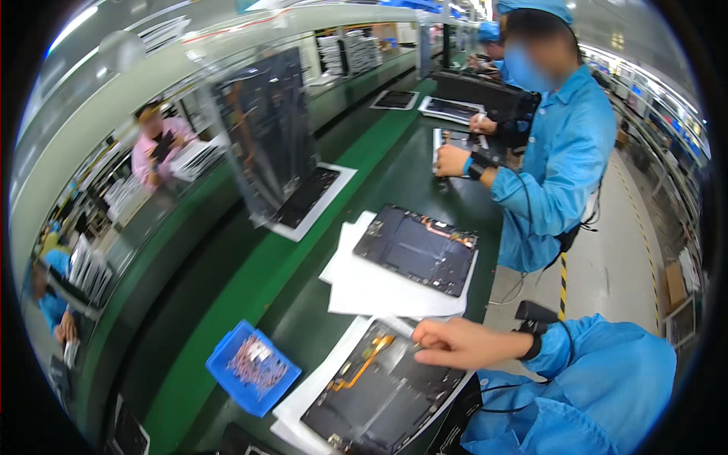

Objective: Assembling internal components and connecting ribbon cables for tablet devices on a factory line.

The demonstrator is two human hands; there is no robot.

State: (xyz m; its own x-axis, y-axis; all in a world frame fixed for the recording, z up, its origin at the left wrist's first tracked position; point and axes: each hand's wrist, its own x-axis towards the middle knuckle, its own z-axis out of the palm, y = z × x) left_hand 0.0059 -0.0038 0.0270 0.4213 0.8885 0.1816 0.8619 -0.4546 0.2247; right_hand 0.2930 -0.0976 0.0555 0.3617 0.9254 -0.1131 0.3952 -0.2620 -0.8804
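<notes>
My right hand (464, 346) reaches in from the right over an open dark tablet housing (379, 402). Its thumb and forefinger are apart at the upper edge of the housing, and I make out nothing held between them. An orange flex cable (359, 367) runs along the inside of the housing, which lies on white sheets (297, 409). Left of it stands a blue plastic bin (262, 402) holding a heap of small pinkish and silver parts (256, 364). My left hand is not in view.
Beyond lies another open tablet housing (417, 246) on white sheets (379, 302). A clear-wrapped dark panel (265, 129) stands upright on the green line (334, 220). A co-worker in blue (557, 144) handles another device at the table. Further workers sit across the line.
</notes>
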